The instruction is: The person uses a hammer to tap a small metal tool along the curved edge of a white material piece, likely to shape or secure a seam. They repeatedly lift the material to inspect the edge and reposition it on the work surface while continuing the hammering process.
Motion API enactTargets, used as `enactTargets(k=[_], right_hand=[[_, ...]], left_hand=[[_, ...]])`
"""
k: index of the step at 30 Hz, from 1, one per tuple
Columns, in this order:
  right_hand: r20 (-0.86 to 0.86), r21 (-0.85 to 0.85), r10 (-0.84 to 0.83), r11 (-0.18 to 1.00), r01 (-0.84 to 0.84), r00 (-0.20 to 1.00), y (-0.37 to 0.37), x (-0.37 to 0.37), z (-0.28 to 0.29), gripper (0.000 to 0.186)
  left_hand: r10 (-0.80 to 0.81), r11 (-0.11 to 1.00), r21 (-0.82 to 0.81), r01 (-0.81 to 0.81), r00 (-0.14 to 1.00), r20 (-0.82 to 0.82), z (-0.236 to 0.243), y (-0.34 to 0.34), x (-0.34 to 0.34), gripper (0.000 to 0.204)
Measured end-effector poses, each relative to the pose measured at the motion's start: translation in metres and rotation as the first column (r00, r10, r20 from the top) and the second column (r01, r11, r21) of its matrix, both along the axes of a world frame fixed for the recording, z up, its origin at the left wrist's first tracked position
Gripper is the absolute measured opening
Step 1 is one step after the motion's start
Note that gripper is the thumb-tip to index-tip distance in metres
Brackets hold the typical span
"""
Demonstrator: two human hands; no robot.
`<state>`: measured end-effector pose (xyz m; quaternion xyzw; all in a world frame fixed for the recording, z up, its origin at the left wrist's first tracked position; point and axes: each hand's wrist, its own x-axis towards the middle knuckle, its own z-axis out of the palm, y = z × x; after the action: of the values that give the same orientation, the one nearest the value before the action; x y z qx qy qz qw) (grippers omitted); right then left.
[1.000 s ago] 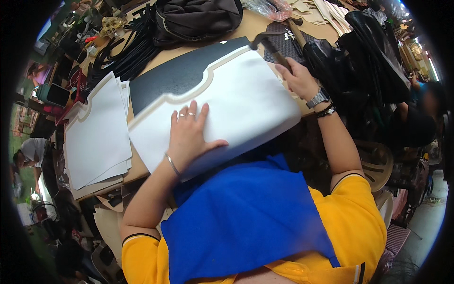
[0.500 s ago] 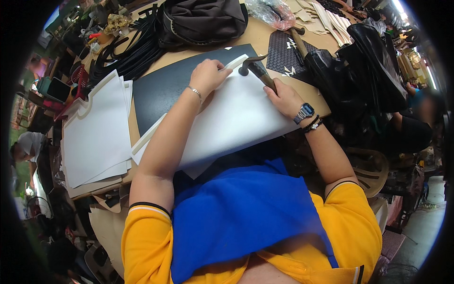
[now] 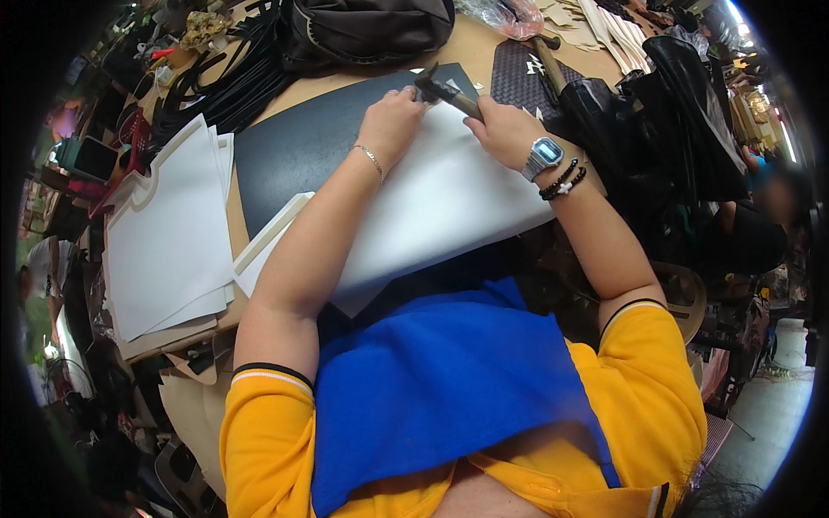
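Observation:
A white sheet point(image 3: 445, 203) with a folded cream edge lies before me, partly over a dark board point(image 3: 298, 129). My left hand point(image 3: 393, 121) is closed at the sheet's far edge, its fingertips pinching the border; the pinched part is mostly covered by my fingers. In my right hand point(image 3: 508, 131) is a hammer point(image 3: 453, 93), gripped by its wooden handle. The hammer's head is right beside my left fingertips, over the far edge of the sheet. My left forearm crosses above the sheet's left part.
White cut panels point(image 3: 173, 229) are stacked at the left. Black strips point(image 3: 229, 104) and a dark bag point(image 3: 367, 34) lie at the back. A second hammer point(image 3: 548, 65) rests on a woven dark piece point(image 3: 516, 82). Black glossy material point(image 3: 604, 129) is heaped at the right.
My right hand has brought the hammer left and away from me, its head now next to my left fingertips. My left hand has shifted slightly right and turned over the edge.

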<state>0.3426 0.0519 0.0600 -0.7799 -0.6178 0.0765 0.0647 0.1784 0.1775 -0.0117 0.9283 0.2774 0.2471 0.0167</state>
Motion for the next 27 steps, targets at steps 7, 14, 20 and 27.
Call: enactTargets(k=[7, 14, 20, 27], right_hand=[[-0.221, 0.086, 0.057, 0.996, -0.039, 0.974, 0.001, 0.017, -0.010, 0.042], [-0.352, 0.141, 0.096, 0.989, -0.049, 0.931, -0.004, 0.010, -0.018, 0.044], [-0.372, 0.234, 0.189, 0.966, -0.105, 0.909, -0.009, 0.003, -0.030, 0.038], [-0.240, -0.077, 0.127, 0.986, -0.150, 0.962, -0.004, -0.013, -0.015, 0.041]], left_hand=[[-0.053, 0.939, -0.332, 0.089, 0.992, 0.115, 0.010, 0.002, -0.032, 0.016], [0.004, 0.836, -0.549, 0.025, 0.999, 0.053, 0.019, 0.001, -0.041, 0.019], [-0.066, 0.810, -0.586, 0.005, 0.994, -0.083, 0.032, 0.000, -0.053, 0.024], [-0.077, 0.749, -0.662, 0.035, 0.996, -0.036, 0.036, 0.001, -0.070, 0.022]])
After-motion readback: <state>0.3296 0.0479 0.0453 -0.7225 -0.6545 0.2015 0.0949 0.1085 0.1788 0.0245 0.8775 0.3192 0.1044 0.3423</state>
